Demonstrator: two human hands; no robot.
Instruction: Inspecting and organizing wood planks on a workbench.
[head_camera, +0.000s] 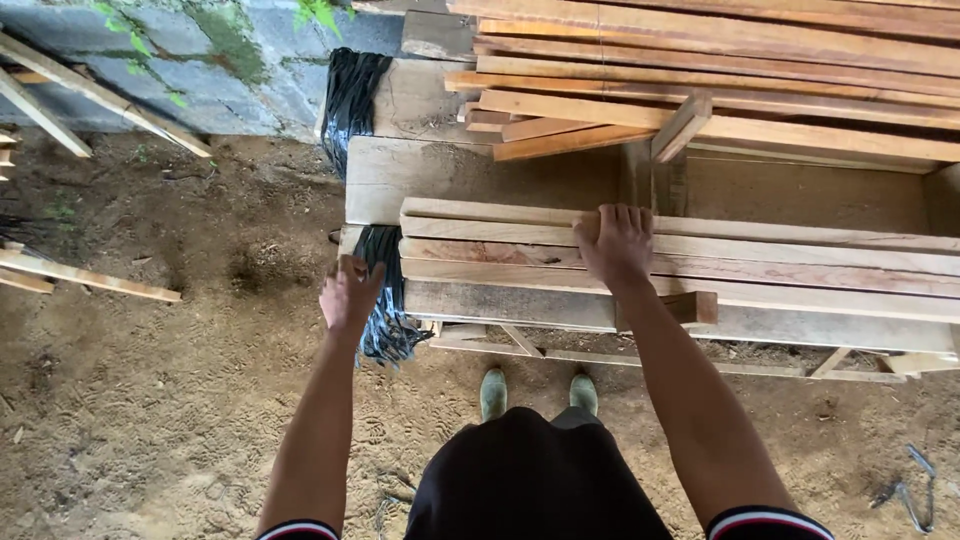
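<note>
Right hand (615, 243) lies flat, fingers spread, on the stacked planks (780, 262) at frame centre, whose long axis runs left to right. Left hand (350, 293), loosely curled and empty, hovers beside the plank ends by the black plastic wrap (383, 320).

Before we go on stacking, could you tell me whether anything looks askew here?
Yes: on the upper stack, one short board lies slanted across the long planks. The black plastic by the left hand hangs ragged.
</note>
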